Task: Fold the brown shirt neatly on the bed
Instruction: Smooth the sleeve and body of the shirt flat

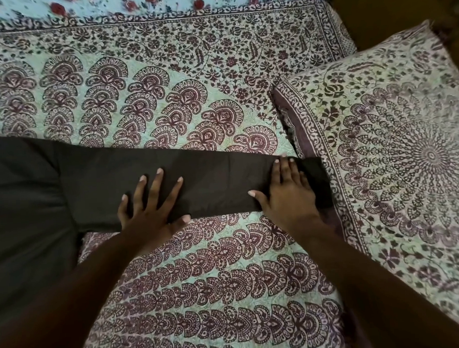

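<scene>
The brown shirt lies flat on the bed, its body filling the left side of the view. One long sleeve stretches out to the right, its cuff end reaching the pillow's edge. My left hand rests palm down on the middle of that sleeve with fingers spread. My right hand presses flat on the sleeve near the cuff, fingers together and pointing away from me. Neither hand grips the cloth.
The bed is covered by a patterned green and maroon bedspread. A pillow in a matching print lies at the right, touching the sleeve's end. A blue floral cloth runs along the far edge.
</scene>
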The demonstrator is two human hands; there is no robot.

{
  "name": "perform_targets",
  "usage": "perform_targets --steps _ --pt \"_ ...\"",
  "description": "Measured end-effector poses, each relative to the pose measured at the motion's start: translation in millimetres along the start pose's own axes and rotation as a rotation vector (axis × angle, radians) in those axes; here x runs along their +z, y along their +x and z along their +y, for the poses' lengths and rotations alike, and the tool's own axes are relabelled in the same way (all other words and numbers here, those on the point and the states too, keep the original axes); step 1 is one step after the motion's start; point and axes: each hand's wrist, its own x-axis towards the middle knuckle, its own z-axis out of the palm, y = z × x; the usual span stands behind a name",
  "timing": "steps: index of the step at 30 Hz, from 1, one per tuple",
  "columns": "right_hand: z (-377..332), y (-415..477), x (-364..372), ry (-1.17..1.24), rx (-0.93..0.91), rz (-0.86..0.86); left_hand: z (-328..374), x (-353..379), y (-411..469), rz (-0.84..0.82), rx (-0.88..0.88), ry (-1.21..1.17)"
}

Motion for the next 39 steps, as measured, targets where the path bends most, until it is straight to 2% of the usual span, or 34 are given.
perform_targets --steps 3,4,7,9,13,14,19,20,22,24,26,29,32,33,35,39 --pt "-12 -1 2 -0.022 -0.212 0.012 0 -1 0 0.000 0.002 -0.011" --pt "-9 -2 4 -0.026 -0.200 -0.010 0 -1 0 -0.002 0.003 -0.016" --pt "9 -3 2 -0.018 0.023 -0.026 0 -1 -1 0.011 0.003 -0.027" --pt "9 -3 1 -0.023 0.053 -0.016 -1 0 -1 0.028 0.007 -0.034" --pt "1 -13 8 -0.030 -0.219 0.052 -1 1 0 0.032 0.008 -0.027" --pt "5 -16 10 -0.017 -0.228 0.064 0 1 0 0.025 0.007 -0.022" --pt "3 -21 11 0.078 0.072 0.073 2 -3 0 -0.016 -0.001 -0.030" --pt "-7 -21 8 0.089 0.082 0.057 2 -5 -1 -0.033 0.001 -0.044" --pt "-32 -23 1 0.108 -0.016 0.074 -1 -8 -2 -0.034 0.039 -0.095" --pt "-58 -28 -2 0.113 -0.184 0.083 -11 -12 -10 0.059 0.119 -0.150" --pt "-81 -29 0 0.118 -0.258 0.043 -29 -16 -30 0.221 0.158 -0.135" --pt "-111 -27 5 0.114 -0.094 0.002 -68 -7 -69 0.455 0.040 -0.041" --pt "-146 -25 2 0.145 0.081 0.027 -114 14 -112 0.520 -0.167 -0.061" --pt "-161 -24 1 0.145 0.055 0.048 -127 24 -126 0.501 -0.222 -0.066" --pt "-194 -20 2 0.112 -0.135 0.088 -146 42 -152 0.460 -0.282 -0.075" --pt "-272 -12 7 0.075 -0.558 0.111 -149 83 -204 0.439 -0.220 -0.025"
